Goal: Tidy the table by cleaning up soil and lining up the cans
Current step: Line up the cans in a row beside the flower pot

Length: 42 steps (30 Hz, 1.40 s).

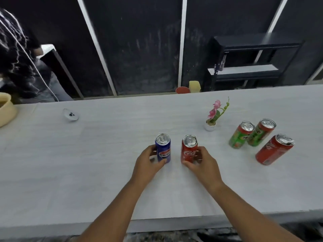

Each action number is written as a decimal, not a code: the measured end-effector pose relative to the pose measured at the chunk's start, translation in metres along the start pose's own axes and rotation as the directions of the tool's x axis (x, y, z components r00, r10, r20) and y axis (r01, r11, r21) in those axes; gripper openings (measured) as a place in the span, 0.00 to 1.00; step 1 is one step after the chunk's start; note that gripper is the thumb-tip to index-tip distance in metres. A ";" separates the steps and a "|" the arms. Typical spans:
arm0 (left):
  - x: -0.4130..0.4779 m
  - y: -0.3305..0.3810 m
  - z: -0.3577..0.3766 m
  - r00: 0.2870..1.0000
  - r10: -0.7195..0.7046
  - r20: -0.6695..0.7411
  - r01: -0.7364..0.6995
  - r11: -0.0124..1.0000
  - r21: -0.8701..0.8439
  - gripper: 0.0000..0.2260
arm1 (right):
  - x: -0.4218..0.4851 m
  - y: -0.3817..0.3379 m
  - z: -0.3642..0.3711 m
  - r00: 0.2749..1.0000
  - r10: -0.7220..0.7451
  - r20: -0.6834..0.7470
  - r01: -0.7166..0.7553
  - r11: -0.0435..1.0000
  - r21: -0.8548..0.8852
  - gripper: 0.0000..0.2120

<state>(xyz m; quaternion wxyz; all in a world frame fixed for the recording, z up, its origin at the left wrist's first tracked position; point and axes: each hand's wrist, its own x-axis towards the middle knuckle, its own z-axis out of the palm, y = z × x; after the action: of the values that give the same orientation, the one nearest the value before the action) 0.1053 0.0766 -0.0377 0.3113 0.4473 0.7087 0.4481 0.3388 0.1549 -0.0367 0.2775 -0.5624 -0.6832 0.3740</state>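
Note:
A blue Pepsi can [164, 149] and a red Coca-Cola can [189, 149] stand upright side by side in the middle of the white table [87, 163]. My left hand [148, 162] wraps the blue can from its left. My right hand [203, 163] wraps the red can from its right. To the right stand two green cans [242, 135] [261, 133] close together and a taller red can [273, 150]. A small clear dish [70, 115] with a few dark bits of soil sits at the far left.
A small white pot with pink flowers [212, 119] stands behind the cans. A beige pot [6, 111] sits at the left edge. A person sits beyond the table's far left corner. A dark shelf unit [253, 60] stands behind the table.

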 end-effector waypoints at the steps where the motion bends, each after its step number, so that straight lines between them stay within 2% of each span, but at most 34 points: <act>1: 0.000 -0.004 -0.010 1.000 -0.003 -0.006 0.003 1.000 0.004 0.28 | 0.002 -0.007 0.009 1.000 -0.010 0.015 0.010 1.000 -0.004 0.28; 6: 0.001 -0.027 -0.058 0.998 -0.022 -0.058 0.024 0.999 0.036 0.27 | 0.012 -0.040 0.053 0.996 -0.045 0.076 0.048 0.998 -0.030 0.30; 13: -0.001 -0.051 -0.104 0.992 -0.059 -0.115 0.067 0.995 0.069 0.29 | 0.012 -0.069 0.084 0.995 -0.046 0.089 0.054 0.995 -0.082 0.29; 22: 0.000 -0.061 -0.112 0.999 -0.032 -0.037 0.033 0.999 0.016 0.26 | 0.004 -0.076 0.099 0.997 -0.058 0.055 0.067 0.978 -0.198 0.31; 33: 0.007 -0.067 -0.123 0.994 -0.025 0.110 0.011 0.993 0.119 0.26 | -0.003 -0.070 0.109 0.996 -0.095 0.001 0.092 0.965 -0.245 0.29; 37: 0.004 -0.074 -0.118 0.998 -0.055 0.028 0.051 0.991 0.122 0.29 | -0.007 -0.059 0.111 0.987 -0.163 -0.012 0.155 0.956 -0.251 0.29; 42: 0.008 -0.071 -0.110 0.997 -0.040 -0.074 0.050 0.989 0.140 0.20 | -0.006 -0.055 0.111 0.985 -0.171 -0.018 0.160 0.953 -0.257 0.27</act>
<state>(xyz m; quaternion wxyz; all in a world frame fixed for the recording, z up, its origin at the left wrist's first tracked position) -0.0157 0.0302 -0.0584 0.2634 0.4363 0.7592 0.4048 0.2206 0.1219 -0.0534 0.2471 -0.5415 -0.7645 0.2474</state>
